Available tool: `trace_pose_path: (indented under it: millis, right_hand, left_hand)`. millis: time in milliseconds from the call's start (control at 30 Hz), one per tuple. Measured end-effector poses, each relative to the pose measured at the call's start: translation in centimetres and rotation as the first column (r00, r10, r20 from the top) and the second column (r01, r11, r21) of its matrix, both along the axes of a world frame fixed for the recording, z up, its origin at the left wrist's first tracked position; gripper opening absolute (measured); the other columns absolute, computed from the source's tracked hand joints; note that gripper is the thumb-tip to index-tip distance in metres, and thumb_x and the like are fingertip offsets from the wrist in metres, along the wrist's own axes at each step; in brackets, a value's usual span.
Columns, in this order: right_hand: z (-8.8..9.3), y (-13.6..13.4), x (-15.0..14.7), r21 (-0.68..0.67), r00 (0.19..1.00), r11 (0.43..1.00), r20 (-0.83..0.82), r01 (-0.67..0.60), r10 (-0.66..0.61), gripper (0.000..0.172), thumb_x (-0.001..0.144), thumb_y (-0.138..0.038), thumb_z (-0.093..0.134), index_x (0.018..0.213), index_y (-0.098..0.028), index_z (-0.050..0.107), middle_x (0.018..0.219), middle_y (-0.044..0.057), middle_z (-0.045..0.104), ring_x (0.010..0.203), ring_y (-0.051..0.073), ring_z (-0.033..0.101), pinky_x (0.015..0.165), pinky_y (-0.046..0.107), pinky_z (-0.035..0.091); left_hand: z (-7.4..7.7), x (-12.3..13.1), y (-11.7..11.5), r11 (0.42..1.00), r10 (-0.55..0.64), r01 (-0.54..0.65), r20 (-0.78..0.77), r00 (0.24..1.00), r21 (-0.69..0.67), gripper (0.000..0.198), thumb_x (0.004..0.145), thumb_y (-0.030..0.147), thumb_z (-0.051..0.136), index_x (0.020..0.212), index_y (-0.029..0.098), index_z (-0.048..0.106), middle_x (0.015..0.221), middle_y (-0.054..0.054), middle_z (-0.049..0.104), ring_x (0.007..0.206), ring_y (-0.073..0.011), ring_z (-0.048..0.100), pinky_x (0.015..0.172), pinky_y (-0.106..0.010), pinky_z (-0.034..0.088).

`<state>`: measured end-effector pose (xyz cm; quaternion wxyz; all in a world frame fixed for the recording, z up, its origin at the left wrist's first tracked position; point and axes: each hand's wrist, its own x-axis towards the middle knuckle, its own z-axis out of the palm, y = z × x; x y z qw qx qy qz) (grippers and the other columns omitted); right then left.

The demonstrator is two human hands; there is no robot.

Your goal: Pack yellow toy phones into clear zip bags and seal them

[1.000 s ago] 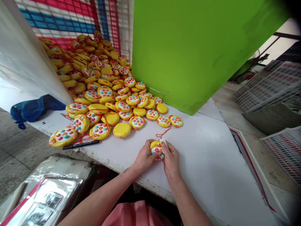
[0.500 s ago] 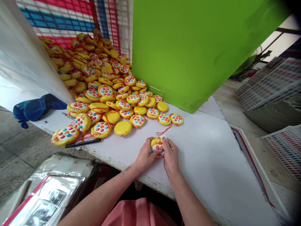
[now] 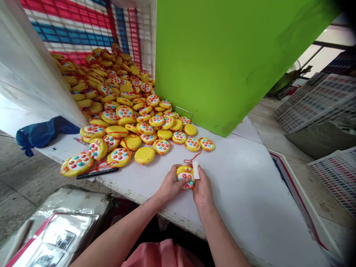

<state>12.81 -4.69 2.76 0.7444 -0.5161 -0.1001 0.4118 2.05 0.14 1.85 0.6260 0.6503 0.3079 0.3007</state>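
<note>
A yellow duck-shaped toy (image 3: 182, 171) with a white face of coloured buttons is gripped in my left hand (image 3: 169, 185), its thumb across the buttons. An orange cord (image 3: 192, 158) trails from its top onto the table. My right hand (image 3: 203, 191) is closed on a small white block (image 3: 196, 170), perhaps an eraser or sponge, beside the toy's right edge. The right fingers also seem to support the toy from that side, partly hidden. Just beyond my hands lie more of these toys (image 3: 192, 144), some button side up, some showing plain yellow backs.
A large heap of the same toys (image 3: 111, 85) fills the back left against a striped sheet (image 3: 75, 22). A green panel (image 3: 222, 66) stands upright behind the white table (image 3: 236, 193). A black marker (image 3: 97, 173) and a blue cloth (image 3: 46, 134) lie at left.
The white block now stands out plainly in my right hand, which has shifted slightly off the toy's face. More of the toy's button face shows. The view has tilted slightly.
</note>
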Motion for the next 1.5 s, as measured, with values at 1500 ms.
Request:
trace_pose_path:
  millis: [1500]
  right_hand:
    - [3.4,15.5,-5.2,-0.229,-0.124,0.908,0.972,-0.352,0.198,0.036,0.076,-0.011,0.058,0.110,-0.021,0.067,0.111,0.010,0.062,0.105,0.026,0.054,0.094,0.043,0.044]
  left_hand:
    - [-2.2,-25.7,6.2,0.453,0.840,0.093,-0.460,0.289,0.887,0.027,0.090,0.026,0.047,0.112,0.023,0.062,0.109,-0.010,0.063,0.100,-0.0289,0.052,0.080,-0.040,0.040]
